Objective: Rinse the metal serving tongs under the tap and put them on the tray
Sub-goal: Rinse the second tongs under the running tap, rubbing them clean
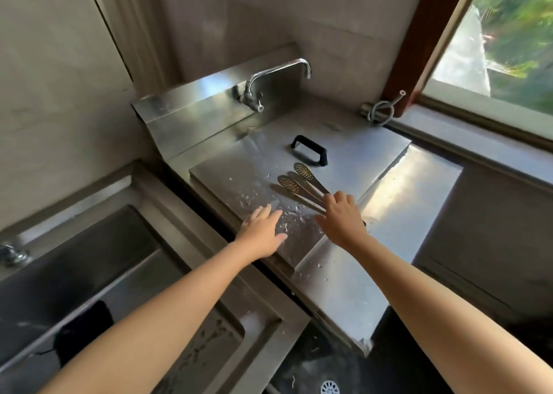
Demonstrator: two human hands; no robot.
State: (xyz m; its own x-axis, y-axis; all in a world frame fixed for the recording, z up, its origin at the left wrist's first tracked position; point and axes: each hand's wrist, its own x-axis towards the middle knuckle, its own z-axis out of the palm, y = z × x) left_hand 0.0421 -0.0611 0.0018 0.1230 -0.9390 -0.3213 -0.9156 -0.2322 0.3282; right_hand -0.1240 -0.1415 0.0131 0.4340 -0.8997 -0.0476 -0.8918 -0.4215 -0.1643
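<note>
Two tongs [302,185] flat on the wet tray [233,181], right hand [341,218] over their handles, grip unclear; left hand [263,232] spread.

head-worn view, steeply downward, close

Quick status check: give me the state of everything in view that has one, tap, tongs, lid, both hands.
Tap: no water visible running, spout swung over the lid.
Metal lid: lying flat, wet with droplets, black handle up.
Tongs: two pairs lying flat on the lid, perforated heads pointing away.
Right hand: fingers spread, over the tongs' handle ends.
Left hand: open, flat at the lid's near edge, empty.
</note>
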